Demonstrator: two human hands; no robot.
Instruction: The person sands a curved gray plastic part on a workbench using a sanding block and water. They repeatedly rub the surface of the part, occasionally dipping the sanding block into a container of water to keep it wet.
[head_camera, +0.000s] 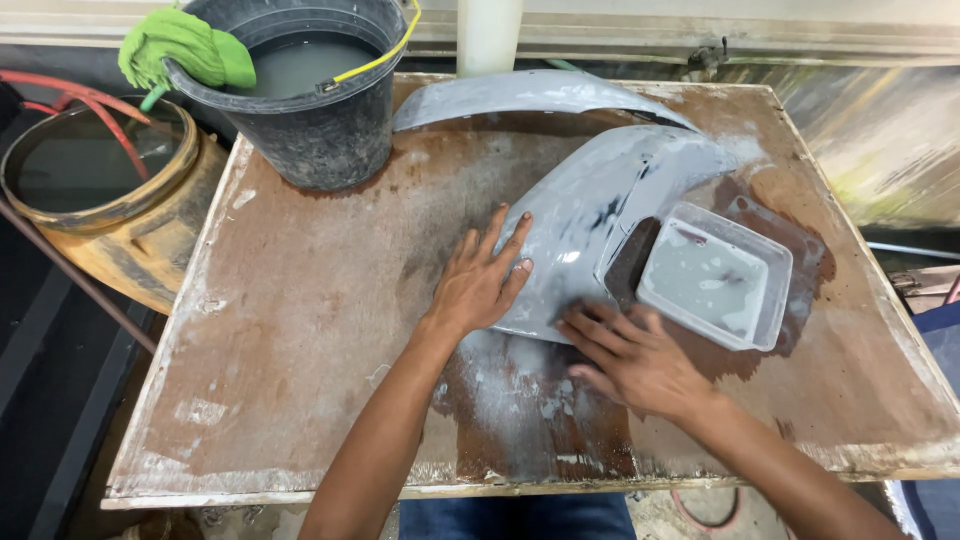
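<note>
A grey curved body panel (590, 200), wet and primer-coloured, lies across the middle of a brown wooden board (300, 300). My left hand (482, 275) rests flat on the panel's near left edge, fingers spread. My right hand (632, 358) presses down at the panel's near tip, fingers flat on the wet surface; whether something thin lies under it I cannot tell. A clear plastic tub (715, 275) of cloudy water sits just right of the panel, close to my right hand.
A black bucket (310, 90) of murky water stands at the board's far left corner, a green cloth (185, 45) draped on its rim. A yellow drum (110, 190) with red hoses sits left of the board. White sanding residue smears the board's near part.
</note>
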